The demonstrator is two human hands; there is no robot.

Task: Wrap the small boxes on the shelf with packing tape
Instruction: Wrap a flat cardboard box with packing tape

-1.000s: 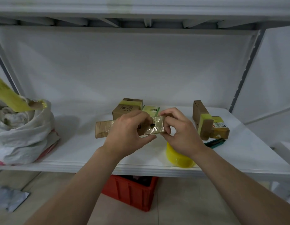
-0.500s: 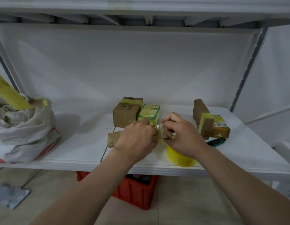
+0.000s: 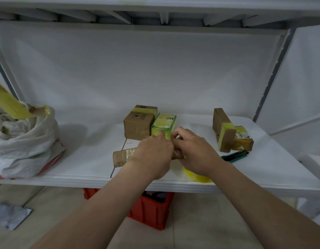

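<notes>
A white metal shelf (image 3: pixel 87 159) fills the view, backed by a plain white wall, with the ribbed underside of another shelf board overhead and pale floor tiles below. At the left end of the shelf sits a crumpled white sack (image 3: pixel 24 146) stuffed with rags, and a stick wound in yellow tape (image 3: pixel 10 103) pokes out of its mouth. Under the shelf, on the floor, stands a red plastic crate (image 3: pixel 152 211); its contents are too dark to make out. Near the middle, toward the back, a brown cardboard box (image 3: pixel 137 124) banded with yellow tape stands touching a small green box (image 3: pixel 163 124). To the right, two more taped brown boxes (image 3: pixel 227 132) lean together, with a dark green utility knife (image 3: pixel 234 156) lying just in front of them. Both hands meet over the front middle of the shelf: the left hand (image 3: pixel 153 155) is closed around a long flat brown box (image 3: pixel 122 156) wrapped in clear tape, and the right hand (image 3: pixel 195 153) pinches at its right end with curled fingers. A yellow tape roll (image 3: pixel 196 177) lies by the front edge, partly hidden under the right wrist. Bare shelf surface lies open between the sack and the boxes.
</notes>
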